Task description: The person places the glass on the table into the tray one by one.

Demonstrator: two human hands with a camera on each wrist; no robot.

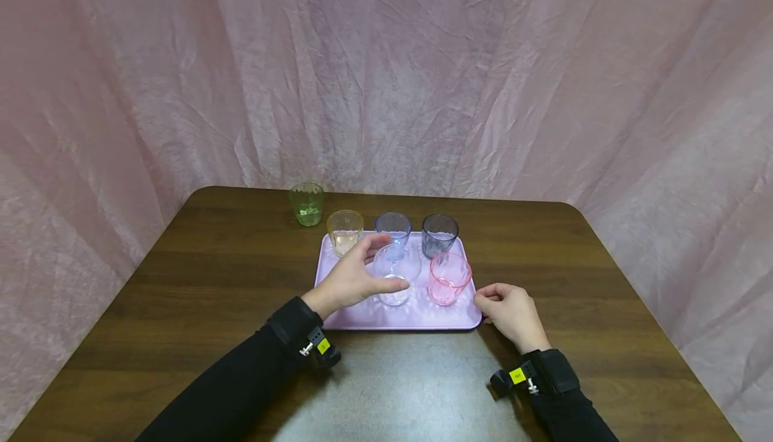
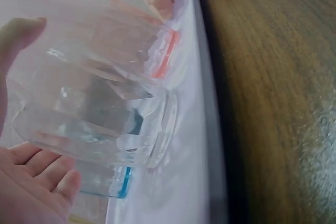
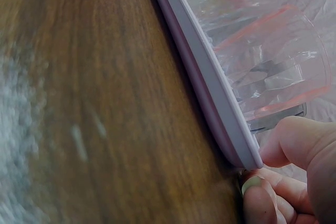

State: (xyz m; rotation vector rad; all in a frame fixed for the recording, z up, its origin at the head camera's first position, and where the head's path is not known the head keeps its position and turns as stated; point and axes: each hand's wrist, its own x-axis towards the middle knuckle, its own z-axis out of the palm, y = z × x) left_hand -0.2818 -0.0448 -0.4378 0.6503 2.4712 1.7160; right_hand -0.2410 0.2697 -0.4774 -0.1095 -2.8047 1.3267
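Note:
A lilac tray point(image 1: 362, 320) carries several tumblers. My left hand point(image 1: 353, 280) curves around a clear glass tumbler point(image 1: 395, 296) standing at the tray's front middle, thumb on the near side and fingers on the far side. In the left wrist view, gaps show between this tumbler and both the thumb point(image 2: 23, 32) and the fingers. My right hand point(image 1: 513, 311) pinches the tray's front right corner, thumb on top and fingertips beneath. Just inside that corner stands a pink-rimmed tumbler point(image 1: 445, 288).
Along the tray's back stand a yellow tumbler point(image 1: 345, 231), a blue tumbler point(image 1: 394, 223) and a grey tumbler point(image 1: 438, 235). Behind the tray, a green tumbler point(image 1: 308, 204) stands on the wooden table point(image 1: 241, 281) near its back edge. Pink curtains point(image 1: 386, 80) hang beyond.

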